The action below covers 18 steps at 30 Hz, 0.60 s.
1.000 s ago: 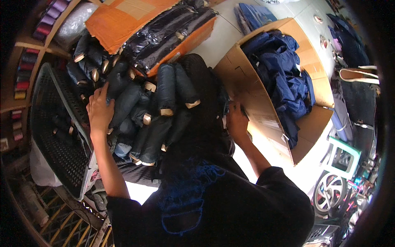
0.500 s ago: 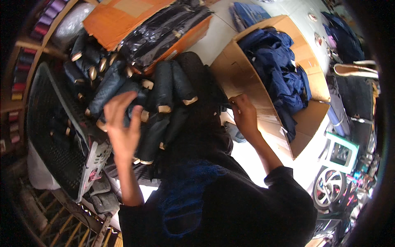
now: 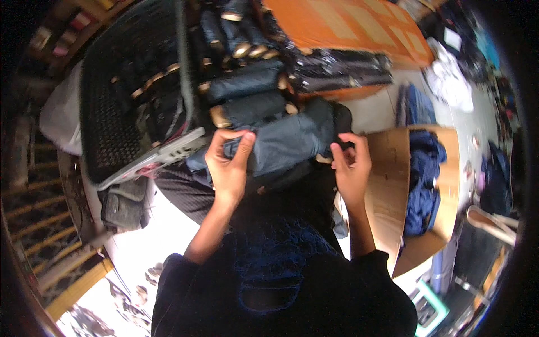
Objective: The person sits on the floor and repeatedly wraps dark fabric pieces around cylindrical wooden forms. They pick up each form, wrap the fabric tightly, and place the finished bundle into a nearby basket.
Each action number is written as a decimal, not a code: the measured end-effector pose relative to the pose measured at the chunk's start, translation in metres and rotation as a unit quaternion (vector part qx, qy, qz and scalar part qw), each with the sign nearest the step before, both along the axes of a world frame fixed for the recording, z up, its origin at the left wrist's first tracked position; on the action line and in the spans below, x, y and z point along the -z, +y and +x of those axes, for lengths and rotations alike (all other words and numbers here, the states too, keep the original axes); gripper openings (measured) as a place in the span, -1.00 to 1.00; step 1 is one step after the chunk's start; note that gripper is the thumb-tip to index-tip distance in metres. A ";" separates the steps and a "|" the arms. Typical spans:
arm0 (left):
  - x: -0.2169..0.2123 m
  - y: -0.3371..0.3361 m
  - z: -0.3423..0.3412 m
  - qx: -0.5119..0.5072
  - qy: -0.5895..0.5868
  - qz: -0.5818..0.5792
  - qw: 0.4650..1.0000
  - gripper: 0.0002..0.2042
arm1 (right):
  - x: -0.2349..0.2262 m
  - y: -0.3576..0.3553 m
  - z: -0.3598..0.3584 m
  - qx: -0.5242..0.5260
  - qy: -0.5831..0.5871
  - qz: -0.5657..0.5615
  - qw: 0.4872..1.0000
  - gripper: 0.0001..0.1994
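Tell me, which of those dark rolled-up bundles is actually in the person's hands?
The dark roll lowest in the pile: the left hand and right hand grip its ends. The others lie untouched in the black crate.

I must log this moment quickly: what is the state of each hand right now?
Left hand: closed, gripping one end of the dark rolled garment.
Right hand: fingers curled closed on the roll's other end.

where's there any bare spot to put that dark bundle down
Bare floor shows between the orange box and the cardboard box, and a pale patch lies left of the left hand. The black crate and the rolls beside it are packed tight. Both hands, the right hand too, grip the dark bundle.
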<state>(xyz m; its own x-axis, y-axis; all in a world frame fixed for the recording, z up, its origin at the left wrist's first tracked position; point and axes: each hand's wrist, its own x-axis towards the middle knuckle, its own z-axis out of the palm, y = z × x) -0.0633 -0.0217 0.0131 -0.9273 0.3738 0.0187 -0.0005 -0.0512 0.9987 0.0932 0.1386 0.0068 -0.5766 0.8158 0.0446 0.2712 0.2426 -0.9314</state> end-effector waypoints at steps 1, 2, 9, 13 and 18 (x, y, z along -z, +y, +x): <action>0.001 -0.003 -0.004 -0.092 -0.035 0.068 0.993 -0.89 | -0.008 -0.003 -0.014 0.001 0.044 -0.068 0.997 -0.76; -0.003 -0.006 -0.002 -0.112 -0.102 0.130 0.980 -0.85 | -0.018 -0.008 -0.026 -0.060 0.092 -0.212 0.971 -0.73; -0.005 -0.026 0.010 0.070 -0.091 0.150 0.982 -0.83 | -0.017 -0.025 -0.112 -0.037 0.208 -0.376 0.902 -0.65; -0.055 -0.081 -0.052 0.198 0.064 -0.064 0.976 -0.83 | -0.027 -0.012 -0.139 -0.085 0.208 -0.346 0.911 -0.67; -0.065 -0.097 -0.192 0.159 0.184 -0.064 0.968 -0.91 | -0.028 -0.009 -0.169 -0.121 0.211 -0.354 0.903 -0.72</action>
